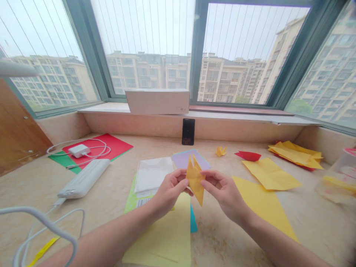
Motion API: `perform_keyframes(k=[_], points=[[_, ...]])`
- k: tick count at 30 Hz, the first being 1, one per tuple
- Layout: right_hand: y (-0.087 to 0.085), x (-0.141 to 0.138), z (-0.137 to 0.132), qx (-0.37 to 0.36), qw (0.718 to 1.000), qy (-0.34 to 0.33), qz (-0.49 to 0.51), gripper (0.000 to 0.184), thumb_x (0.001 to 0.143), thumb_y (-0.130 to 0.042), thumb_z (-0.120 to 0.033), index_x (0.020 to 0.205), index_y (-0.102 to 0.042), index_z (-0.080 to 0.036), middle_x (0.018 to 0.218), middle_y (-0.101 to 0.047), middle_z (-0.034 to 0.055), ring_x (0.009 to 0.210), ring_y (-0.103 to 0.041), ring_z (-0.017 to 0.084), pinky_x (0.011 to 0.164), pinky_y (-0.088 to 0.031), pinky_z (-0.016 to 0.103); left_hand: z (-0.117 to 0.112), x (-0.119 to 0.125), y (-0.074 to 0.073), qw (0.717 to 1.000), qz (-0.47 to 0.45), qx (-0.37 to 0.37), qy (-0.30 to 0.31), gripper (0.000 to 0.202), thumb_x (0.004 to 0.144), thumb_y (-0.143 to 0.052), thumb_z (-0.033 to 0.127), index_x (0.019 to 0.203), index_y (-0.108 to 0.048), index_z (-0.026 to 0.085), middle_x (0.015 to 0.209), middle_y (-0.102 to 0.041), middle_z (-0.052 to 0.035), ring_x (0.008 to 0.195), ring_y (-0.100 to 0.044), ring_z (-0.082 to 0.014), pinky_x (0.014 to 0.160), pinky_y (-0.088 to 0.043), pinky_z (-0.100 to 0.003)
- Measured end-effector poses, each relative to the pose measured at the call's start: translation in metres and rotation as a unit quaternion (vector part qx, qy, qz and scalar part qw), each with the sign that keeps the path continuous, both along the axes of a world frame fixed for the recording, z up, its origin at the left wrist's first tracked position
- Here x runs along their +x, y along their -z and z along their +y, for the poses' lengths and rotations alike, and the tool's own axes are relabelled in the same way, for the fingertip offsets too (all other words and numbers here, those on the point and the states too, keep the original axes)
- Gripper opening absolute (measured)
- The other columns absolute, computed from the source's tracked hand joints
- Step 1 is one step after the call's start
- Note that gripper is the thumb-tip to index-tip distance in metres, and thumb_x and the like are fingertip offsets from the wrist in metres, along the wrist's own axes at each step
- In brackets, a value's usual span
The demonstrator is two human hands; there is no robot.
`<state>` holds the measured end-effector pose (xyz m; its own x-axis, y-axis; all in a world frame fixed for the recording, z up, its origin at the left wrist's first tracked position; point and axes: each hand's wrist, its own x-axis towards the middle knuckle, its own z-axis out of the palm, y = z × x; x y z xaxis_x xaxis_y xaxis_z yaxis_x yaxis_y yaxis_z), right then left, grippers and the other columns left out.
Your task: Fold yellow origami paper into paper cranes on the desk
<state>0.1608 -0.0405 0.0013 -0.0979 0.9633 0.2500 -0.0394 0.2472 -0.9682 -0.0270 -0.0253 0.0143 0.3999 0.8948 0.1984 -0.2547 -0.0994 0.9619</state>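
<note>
Between my two hands, above the counter, is a folded yellow origami paper (195, 178), shaped like a long diamond with two points at the top and one at the bottom. My left hand (178, 183) pinches its left edge between thumb and fingers. Its right edge is pinched the same way by my right hand (218, 185). Beneath the left hand lie a pale yellow sheet (167, 237), a stack of white paper (154, 172) and a purple sheet (203, 157). To the right are a large yellow sheet (264, 204) and a creased yellow sheet (271, 174).
A small folded yellow piece (221, 151), a red folded piece (248, 155) and a yellow paper pile (296, 154) lie farther back. A phone (188, 132) leans on the ledge under a white box (158, 102). A white power strip (83, 179) with cables is left; a clear container (339, 178), right.
</note>
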Motion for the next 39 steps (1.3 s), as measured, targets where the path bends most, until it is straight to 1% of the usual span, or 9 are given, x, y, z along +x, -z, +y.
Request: perform_keyframes(k=[8,13,18,21,23,26,31,35,39], points=[[0.003,0.003,0.003,0.028,0.999,-0.026,0.002,0.038,0.089,-0.068,-0.037,0.123,-0.059,-0.024,0.116,-0.072,0.0088,0.100,-0.071,0.024,0.089,-0.057,0.042,-0.001,0.000,0.002,0.999,-0.020,0.006,0.043,0.041,0.089,-0.068,0.033,0.126,-0.062,0.019,0.123,-0.068,-0.0137,0.102,-0.067,-0.0259,0.078,-0.056,-0.034],[0.002,0.004,0.003,0.036,0.997,0.009,-0.066,0.030,0.089,-0.068,-0.039,0.113,-0.066,-0.020,0.112,-0.074,0.0107,0.102,-0.070,0.026,0.094,-0.055,0.045,0.001,0.003,0.004,1.000,-0.003,0.015,0.022,0.041,0.087,-0.070,0.038,0.121,-0.061,0.017,0.110,-0.070,-0.0118,0.089,-0.067,-0.0213,0.070,-0.057,-0.030],[-0.005,-0.001,-0.006,0.104,0.982,-0.056,-0.150,0.040,0.085,-0.073,-0.042,0.120,-0.068,-0.025,0.134,-0.063,0.0109,0.126,-0.057,0.030,0.103,-0.048,0.051,-0.001,0.001,0.006,0.998,0.047,0.030,-0.012,0.035,0.083,-0.075,0.041,0.104,-0.060,0.017,0.096,-0.069,-0.0062,0.088,-0.065,-0.0201,0.070,-0.050,-0.027],[-0.008,-0.004,-0.009,0.126,0.976,-0.052,-0.171,0.030,0.086,-0.072,-0.041,0.110,-0.072,-0.024,0.135,-0.061,0.0100,0.129,-0.054,0.028,0.111,-0.040,0.052,-0.004,0.000,0.004,0.995,0.078,0.053,-0.023,0.031,0.083,-0.074,0.042,0.097,-0.060,0.018,0.092,-0.067,-0.0039,0.087,-0.062,-0.0190,0.076,-0.047,-0.028],[-0.008,-0.004,-0.008,0.118,0.978,-0.045,-0.168,0.021,0.091,-0.067,-0.039,0.102,-0.074,-0.023,0.131,-0.063,0.0099,0.128,-0.055,0.027,0.113,-0.038,0.051,-0.004,0.000,0.002,0.995,0.080,0.059,-0.010,0.030,0.086,-0.071,0.043,0.095,-0.061,0.017,0.095,-0.067,-0.0056,0.091,-0.061,-0.0203,0.081,-0.046,-0.030],[-0.007,-0.001,-0.005,0.088,0.987,-0.048,-0.127,0.023,0.094,-0.061,-0.041,0.100,-0.074,-0.023,0.127,-0.065,0.0096,0.123,-0.058,0.026,0.109,-0.042,0.048,-0.003,-0.001,0.001,0.998,0.056,0.026,0.004,0.032,0.088,-0.066,0.047,0.089,-0.059,0.016,0.090,-0.067,-0.0053,0.086,-0.060,-0.0187,0.080,-0.043,-0.029],[-0.012,0.000,-0.002,0.029,0.993,-0.107,-0.051,0.028,0.093,-0.061,-0.048,0.101,-0.075,-0.026,0.122,-0.068,0.0075,0.115,-0.063,0.025,0.099,-0.051,0.041,0.001,-0.002,0.007,0.999,0.017,-0.033,0.012,0.033,0.086,-0.069,0.046,0.086,-0.055,0.016,0.087,-0.066,-0.0038,0.082,-0.059,-0.0167,0.079,-0.043,-0.030],[-0.017,-0.001,-0.003,-0.002,0.993,-0.116,-0.027,0.028,0.088,-0.066,-0.050,0.095,-0.076,-0.025,0.121,-0.069,0.0071,0.117,-0.061,0.026,0.105,-0.045,0.044,0.000,-0.001,0.010,0.995,-0.023,-0.051,0.078,0.030,0.088,-0.069,0.043,0.095,-0.055,0.017,0.100,-0.068,-0.0073,0.093,-0.064,-0.0209,0.087,-0.045,-0.035],[-0.018,-0.001,-0.001,-0.014,0.993,-0.119,-0.012,0.030,0.086,-0.068,-0.051,0.095,-0.077,-0.024,0.119,-0.070,0.0076,0.119,-0.059,0.028,0.107,-0.041,0.044,0.001,0.000,0.009,0.997,-0.045,-0.051,0.043,0.030,0.084,-0.075,0.037,0.095,-0.054,0.019,0.101,-0.069,-0.0061,0.095,-0.065,-0.0195,0.086,-0.045,-0.031]])
